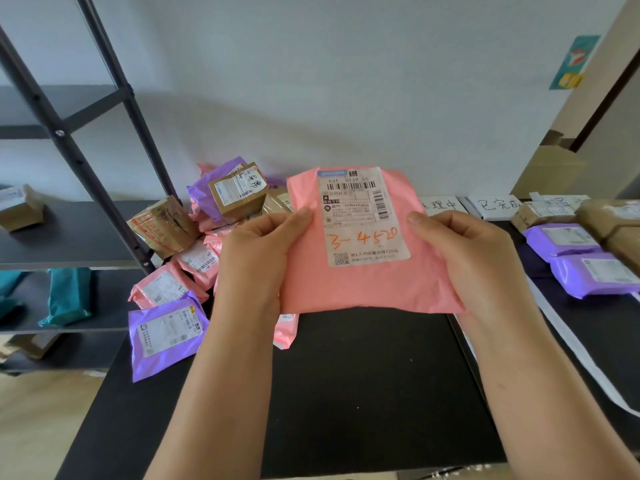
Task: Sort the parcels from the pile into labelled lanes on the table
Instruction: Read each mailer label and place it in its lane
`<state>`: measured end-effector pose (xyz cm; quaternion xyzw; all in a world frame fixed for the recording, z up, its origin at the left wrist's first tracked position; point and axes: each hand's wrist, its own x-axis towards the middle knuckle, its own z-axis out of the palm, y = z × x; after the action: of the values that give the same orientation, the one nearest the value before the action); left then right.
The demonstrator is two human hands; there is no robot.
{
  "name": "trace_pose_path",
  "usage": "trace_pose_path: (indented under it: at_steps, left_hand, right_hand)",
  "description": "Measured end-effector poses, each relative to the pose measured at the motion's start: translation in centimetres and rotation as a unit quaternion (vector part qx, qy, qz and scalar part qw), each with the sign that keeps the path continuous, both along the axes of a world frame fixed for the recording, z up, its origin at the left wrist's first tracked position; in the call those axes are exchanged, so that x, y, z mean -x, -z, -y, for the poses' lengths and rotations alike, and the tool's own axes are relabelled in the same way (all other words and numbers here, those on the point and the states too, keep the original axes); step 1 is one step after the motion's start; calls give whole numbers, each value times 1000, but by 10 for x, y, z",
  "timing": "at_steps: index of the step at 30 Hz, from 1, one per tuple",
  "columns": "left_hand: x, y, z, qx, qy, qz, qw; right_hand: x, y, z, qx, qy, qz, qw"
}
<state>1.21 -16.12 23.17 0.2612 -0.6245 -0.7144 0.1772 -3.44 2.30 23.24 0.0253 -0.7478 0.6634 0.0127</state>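
pink parcel (367,289) held upright over black table (363,393), label side toward camera. left hand (256,254) grips parcel's left edge, thumb on front, fingers hidden behind. right hand (464,251) grips right edge same way. shipping label (363,216) on parcel's upper front, orange "3-4520" handwritten. pile (194,237) of pink, purple, brown parcels left of pink parcel, partly behind it. lane signs (495,206) right of pink parcel, by wall. purple parcels (568,244) further right. shelf rack (69,233) far left.
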Motion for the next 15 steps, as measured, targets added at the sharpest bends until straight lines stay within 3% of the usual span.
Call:
trace_pose_path:
  at_steps: [4,7,12,15]
  left_hand:
    - [-1,2,7,-33,47,15,998]
    - [-1,4,9,-30,54,14,998]
    - [0,8,11,1,67,10,998]
    - [2,12,11,72,81,-2,994]
  right_hand:
    - [0,-5,-1,120,-25,88,989]
    - [-1,-5,0,137,-31,106,984]
    - [-2,-2,-2,81,-20,77,993]
    - [-3,2,-5,7,7,43,999]
